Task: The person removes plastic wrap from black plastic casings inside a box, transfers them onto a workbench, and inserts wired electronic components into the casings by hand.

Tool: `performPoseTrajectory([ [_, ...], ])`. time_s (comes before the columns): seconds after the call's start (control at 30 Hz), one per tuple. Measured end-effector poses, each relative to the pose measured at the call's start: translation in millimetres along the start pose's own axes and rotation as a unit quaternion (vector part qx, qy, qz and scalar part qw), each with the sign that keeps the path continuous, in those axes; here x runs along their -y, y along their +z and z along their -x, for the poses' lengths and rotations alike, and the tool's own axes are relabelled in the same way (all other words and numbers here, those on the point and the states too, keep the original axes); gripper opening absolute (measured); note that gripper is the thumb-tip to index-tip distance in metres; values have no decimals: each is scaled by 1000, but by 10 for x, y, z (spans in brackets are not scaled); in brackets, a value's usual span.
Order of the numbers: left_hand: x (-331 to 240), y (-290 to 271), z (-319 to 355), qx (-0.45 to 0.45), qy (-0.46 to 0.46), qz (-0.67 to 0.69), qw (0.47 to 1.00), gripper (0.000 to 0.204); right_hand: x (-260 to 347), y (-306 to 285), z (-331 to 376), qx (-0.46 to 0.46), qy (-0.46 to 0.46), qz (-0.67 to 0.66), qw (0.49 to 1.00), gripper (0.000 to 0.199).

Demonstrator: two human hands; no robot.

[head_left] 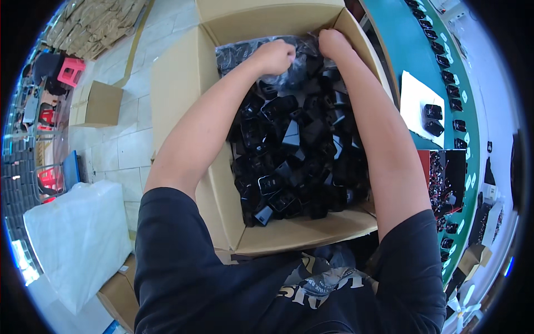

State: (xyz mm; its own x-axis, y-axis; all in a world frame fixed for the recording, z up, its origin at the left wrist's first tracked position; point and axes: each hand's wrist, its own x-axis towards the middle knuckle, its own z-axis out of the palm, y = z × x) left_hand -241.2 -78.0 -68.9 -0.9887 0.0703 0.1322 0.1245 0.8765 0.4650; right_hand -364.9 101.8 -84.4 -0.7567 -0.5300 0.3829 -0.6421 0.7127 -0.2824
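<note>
An open cardboard box (219,183) stands in front of me, filled with many loose black plastic housings (289,136). Across its far end lies a clear plastic bag (297,69), crumpled, with dark pieces showing under it. My left hand (276,57) is closed in a fist on the plastic, toward the middle of the far end. Up in the far right corner, my right hand (332,44) is closed too, gripping the plastic's right end against the box wall; its fingertips are hidden.
To the right runs a green work surface (384,33) with a row of black devices (443,61) and a white sheet (414,103). A red bin (431,172) of small parts sits nearer. On the left are a closed carton (100,104), a white wrapped block (80,236) and pink stools (70,71).
</note>
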Motion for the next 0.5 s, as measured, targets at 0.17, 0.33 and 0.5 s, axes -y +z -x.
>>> performPoseTrajectory([
  [0.17,-90,-306,-100,-71,-135,-7,988,27,-42,-95,-55,43,37,-15,998,27],
  [0.33,138,-610,-53,37,-239,-202,949,28,-65,-252,-102,69,74,-40,994,33],
  [0.5,1124,-555,-72,146,-215,-421,869,22,367,-325,-214,132,76,-10,988,31],
])
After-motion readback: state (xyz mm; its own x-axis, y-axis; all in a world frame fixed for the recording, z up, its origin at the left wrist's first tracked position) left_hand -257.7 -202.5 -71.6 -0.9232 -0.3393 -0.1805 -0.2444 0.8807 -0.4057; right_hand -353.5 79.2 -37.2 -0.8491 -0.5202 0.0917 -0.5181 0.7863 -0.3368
